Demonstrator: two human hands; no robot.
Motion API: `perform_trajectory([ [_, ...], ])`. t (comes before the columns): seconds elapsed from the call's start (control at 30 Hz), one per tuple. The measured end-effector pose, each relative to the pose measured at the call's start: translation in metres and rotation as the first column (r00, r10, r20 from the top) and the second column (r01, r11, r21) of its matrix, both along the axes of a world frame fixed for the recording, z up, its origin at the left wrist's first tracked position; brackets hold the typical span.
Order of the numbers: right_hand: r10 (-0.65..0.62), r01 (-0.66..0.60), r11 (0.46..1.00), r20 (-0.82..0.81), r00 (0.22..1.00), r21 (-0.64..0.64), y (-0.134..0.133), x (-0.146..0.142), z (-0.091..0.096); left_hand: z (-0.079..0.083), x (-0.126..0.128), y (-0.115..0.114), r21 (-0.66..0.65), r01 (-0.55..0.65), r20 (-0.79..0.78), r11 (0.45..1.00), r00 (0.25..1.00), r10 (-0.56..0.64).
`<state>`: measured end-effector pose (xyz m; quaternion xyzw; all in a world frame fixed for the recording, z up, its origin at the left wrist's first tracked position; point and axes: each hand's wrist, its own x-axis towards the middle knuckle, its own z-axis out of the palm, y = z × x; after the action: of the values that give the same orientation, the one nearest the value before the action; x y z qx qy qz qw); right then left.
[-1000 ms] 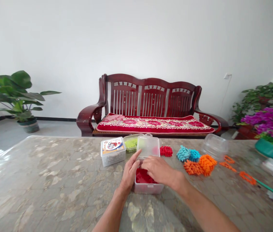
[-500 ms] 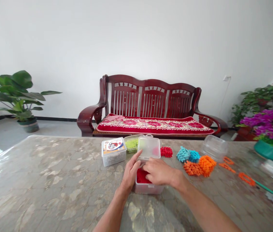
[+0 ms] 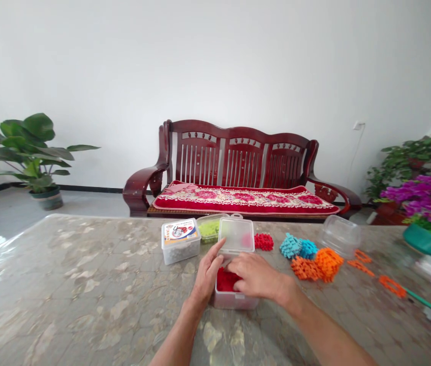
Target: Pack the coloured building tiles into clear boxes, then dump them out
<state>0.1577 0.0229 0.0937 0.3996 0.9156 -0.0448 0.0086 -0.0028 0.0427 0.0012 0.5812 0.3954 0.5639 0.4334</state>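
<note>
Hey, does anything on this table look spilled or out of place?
Nothing looks clearly spilled. The loose orange pieces on the right look slightly stray, lying flat and apart from the bulkier bright orange cluster.

Your left hand [image 3: 208,274] on edge, index finger [image 3: 218,246] toward far edge of desk [image 3: 86,295]; your right hand [image 3: 255,273] palm down, fingers [image 3: 237,267] bent.

Translucent plastic box [image 3: 235,303], upright, lid [image 3: 237,233] open behind, red pieces [image 3: 225,280] inside

Two hands [image 3: 255,274], one red-filled box [image 3: 235,302]
</note>
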Motion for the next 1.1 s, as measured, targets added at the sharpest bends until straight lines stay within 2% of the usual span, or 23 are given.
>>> perform_trajectory([
  [0.4,-0.099,0.088,0.977,0.047,0.994,0.194,-0.005,-0.014,-0.003,0.002,0.000,0.000,0.000,-0.001,0.004,1.000,1.000,0.001],
  [0.63,-0.135,0.142,0.986,-0.079,0.988,0.088,-0.002,-0.009,-0.002,0.002,0.000,-0.001,-0.019,0.006,0.003,1.000,1.000,-0.006],
  [0.77,-0.167,0.170,0.983,-0.043,0.985,0.074,0.001,-0.004,-0.002,0.002,0.001,-0.001,-0.005,-0.002,0.029,1.000,1.000,0.002],
  [0.93,-0.170,0.169,0.981,0.005,0.985,0.098,0.003,-0.009,-0.010,0.002,0.001,-0.001,-0.004,-0.002,0.030,1.000,1.000,0.002],
  [1.03,-0.152,0.160,0.985,-0.097,0.984,0.072,0.003,-0.006,-0.011,0.000,0.001,0.000,0.004,-0.006,0.015,1.000,1.000,0.006],
  [1.1,-0.174,0.194,0.980,-0.279,0.944,0.046,0.004,0.004,-0.011,-0.001,0.001,0.000,-0.005,0.002,0.006,1.000,1.000,-0.002],
])
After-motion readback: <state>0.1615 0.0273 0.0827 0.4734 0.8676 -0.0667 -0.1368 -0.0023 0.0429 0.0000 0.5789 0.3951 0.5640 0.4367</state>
